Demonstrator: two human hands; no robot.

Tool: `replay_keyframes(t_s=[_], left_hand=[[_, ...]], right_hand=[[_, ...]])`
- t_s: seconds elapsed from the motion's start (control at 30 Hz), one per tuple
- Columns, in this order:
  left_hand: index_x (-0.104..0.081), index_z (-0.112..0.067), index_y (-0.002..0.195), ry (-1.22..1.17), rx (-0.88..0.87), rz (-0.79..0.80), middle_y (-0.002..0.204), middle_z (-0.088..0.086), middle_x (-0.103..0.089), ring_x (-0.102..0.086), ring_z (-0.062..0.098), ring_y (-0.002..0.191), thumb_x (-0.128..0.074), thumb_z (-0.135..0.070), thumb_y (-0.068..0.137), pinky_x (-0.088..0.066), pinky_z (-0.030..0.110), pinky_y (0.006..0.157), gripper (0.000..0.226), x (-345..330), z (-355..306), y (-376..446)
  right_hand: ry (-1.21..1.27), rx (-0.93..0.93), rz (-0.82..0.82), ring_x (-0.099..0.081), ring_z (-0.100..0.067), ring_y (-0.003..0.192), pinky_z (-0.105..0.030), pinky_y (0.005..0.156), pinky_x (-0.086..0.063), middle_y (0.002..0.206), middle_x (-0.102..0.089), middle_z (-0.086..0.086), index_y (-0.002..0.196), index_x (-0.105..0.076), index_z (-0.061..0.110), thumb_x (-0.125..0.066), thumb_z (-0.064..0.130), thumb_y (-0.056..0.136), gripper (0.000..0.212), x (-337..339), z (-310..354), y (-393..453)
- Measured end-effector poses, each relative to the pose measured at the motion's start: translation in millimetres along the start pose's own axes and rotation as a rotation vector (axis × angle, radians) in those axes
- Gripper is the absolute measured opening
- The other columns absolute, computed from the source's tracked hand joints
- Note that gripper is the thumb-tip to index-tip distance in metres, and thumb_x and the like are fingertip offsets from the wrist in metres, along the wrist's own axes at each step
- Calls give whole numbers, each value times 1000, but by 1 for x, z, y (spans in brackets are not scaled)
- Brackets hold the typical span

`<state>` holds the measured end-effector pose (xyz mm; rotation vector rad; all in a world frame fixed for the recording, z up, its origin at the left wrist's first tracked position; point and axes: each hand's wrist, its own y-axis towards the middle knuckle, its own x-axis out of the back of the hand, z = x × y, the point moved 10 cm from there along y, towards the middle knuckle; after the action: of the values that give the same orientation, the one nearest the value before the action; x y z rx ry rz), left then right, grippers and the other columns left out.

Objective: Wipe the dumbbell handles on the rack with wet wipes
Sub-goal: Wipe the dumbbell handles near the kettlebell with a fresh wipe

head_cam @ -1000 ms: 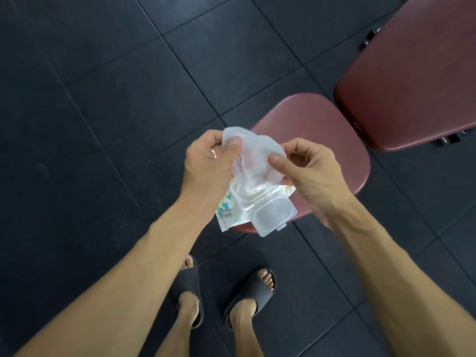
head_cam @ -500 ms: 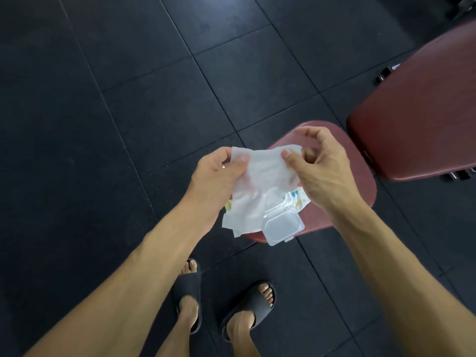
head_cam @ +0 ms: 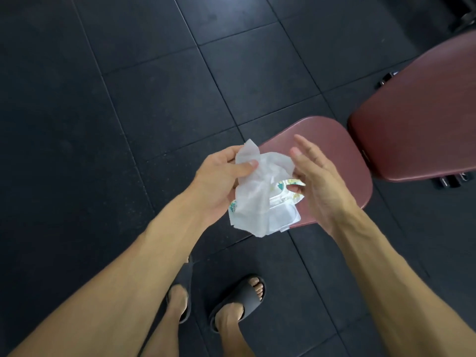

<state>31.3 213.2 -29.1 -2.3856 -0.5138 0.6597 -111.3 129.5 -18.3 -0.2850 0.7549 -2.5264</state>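
Left hand (head_cam: 219, 176) pinches the wet wipe (head_cam: 253, 191) clear of the pack (head_cam: 280, 199) on the desk (head_cam: 334, 161); right hand (head_cam: 316, 176) released, fingers straight (likely going for the lid). Dumbbells not visible.

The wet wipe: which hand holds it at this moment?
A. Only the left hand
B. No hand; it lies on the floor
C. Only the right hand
A. The left hand pinches the wet wipe between thumb and fingers, while the right hand is beside it with its fingers spread and straight; the wipe hangs above the wipes pack on the maroon bench seat.
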Motion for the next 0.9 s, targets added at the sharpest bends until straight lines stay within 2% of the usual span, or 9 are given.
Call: replay_keyframes(t_s=[0.07,0.17,0.23,0.33,0.4,0.57,0.63,0.8,0.9], left_hand=[[-61,-7,121,-54,-3,-6,106,10,-71,-71,25,91,-59,-1,95,-60,37,77,27,0,-5,-3],[-61,-7,119,-66,-36,-31,102,9,-71,-70,24,90,-59,-1,95,-60,35,78,25,2,-15,-8],[-64,-9,110,-19,-92,-122,94,6,-71,-70,22,86,-59,0,94,-59,35,74,19,11,-22,-8],[-66,-11,104,-27,-133,-318,94,7,-72,-71,25,87,-61,1,93,-58,42,81,17,32,-25,-9],[-67,-12,103,-53,-134,-427,103,12,-73,-71,30,97,-62,1,91,-59,43,84,19,42,-22,-12],[-64,-7,116,-167,-146,-656,113,10,-70,-71,23,98,-57,2,95,-62,30,74,24,64,-9,-17],[-63,-8,117,-220,-147,-738,115,11,-69,-70,24,101,-56,2,95,-62,31,73,25,78,-8,-18],[-64,-13,115,1,-106,-576,117,9,-68,-69,25,106,-58,-2,95,-59,42,88,24,64,-19,-11],[-64,-13,119,59,-137,-494,115,9,-69,-70,26,102,-62,-2,94,-60,43,84,27,49,-23,-13]], right_hand=[[21,-25,6,-64,-16,104,-34,90,-50,132,-59,5,137,-49,50,-66,55,77,62,-5,-9,-3],[222,-110,117,-68,-23,95,-47,96,-52,121,-64,0,143,-44,41,-65,39,86,60,-26,-19,-10],[354,-113,157,-67,-30,95,-51,97,-50,113,-67,-11,141,-48,32,-70,15,89,59,-36,-17,-16],[408,-121,194,-69,-34,102,-51,99,-52,122,-66,-22,135,-56,27,-70,0,82,61,-38,-16,-21],[328,-145,134,-70,-34,102,-54,98,-52,118,-69,-21,128,-62,25,-72,-1,82,53,-28,-22,-19],[148,-152,-84,-71,-27,88,-58,97,-52,85,-74,-5,106,-72,16,-80,9,78,30,9,-32,-10],[112,-163,-79,-71,-23,86,-56,96,-53,88,-77,-4,101,-74,13,-79,9,79,23,18,-33,-12],[35,-148,-104,-69,-19,80,-55,89,-55,91,-77,-5,91,-76,16,-73,12,87,7,35,-35,-16],[32,-137,-90,-67,-25,84,-53,90,-54,94,-76,-11,87,-76,17,-68,13,92,10,26,-35,-8]])
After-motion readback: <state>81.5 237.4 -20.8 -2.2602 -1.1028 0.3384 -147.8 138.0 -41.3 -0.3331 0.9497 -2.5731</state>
